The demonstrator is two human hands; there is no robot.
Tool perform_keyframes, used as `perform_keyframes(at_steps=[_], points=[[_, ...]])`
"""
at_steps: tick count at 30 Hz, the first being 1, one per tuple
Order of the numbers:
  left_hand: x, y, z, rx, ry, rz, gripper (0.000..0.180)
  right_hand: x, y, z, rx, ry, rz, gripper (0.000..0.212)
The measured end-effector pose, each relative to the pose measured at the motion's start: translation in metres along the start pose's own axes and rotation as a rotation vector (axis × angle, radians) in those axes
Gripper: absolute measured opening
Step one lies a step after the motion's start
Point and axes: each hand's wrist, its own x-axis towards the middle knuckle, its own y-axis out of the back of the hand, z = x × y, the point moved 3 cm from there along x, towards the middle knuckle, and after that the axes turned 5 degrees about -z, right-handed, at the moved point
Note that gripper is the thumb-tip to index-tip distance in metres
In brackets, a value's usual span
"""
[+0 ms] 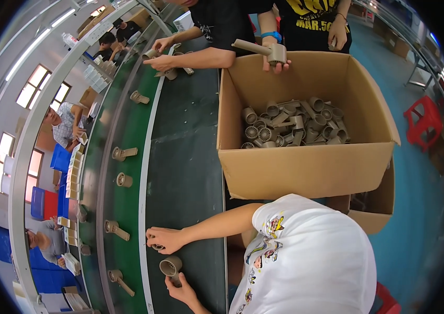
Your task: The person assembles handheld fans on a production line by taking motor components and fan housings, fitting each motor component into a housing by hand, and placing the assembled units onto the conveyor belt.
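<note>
My left hand is near the belt's close end, thumb and fingers closed about the lower part of a taupe plastic housing. The housing has a round, open barrel facing up. Just beyond it, my right hand bends its fingers over a small taupe plastic piece, mostly hidden under them, by the pale divider strip. My right arm reaches leftward from a white printed sleeve. Past the divider, several similar housings with barrels and handles, such as one housing, lie on the green belt.
A big cardboard box full of taupe housings stands right of the dark work surface. Across it, a co-worker's hand holds out a handled housing; another co-worker's hands handle parts. Metal framing lines the left; a red stool is far right.
</note>
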Motion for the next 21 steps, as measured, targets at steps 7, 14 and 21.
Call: perform_keyframes(at_steps=[7, 14, 21], points=[[0.002, -0.001, 0.012, 0.166, -0.011, 0.081, 0.046, -0.003, 0.0, -0.005, -0.005, -0.036, -0.051, 0.039], [0.005, -0.004, 0.008, 0.182, -0.007, 0.088, 0.046, -0.002, 0.006, -0.01, -0.062, -0.079, -0.056, 0.035], [0.004, 0.003, 0.003, 0.276, -0.031, 0.091, 0.049, -0.004, 0.002, -0.009, -0.091, -0.085, -0.02, 0.035]])
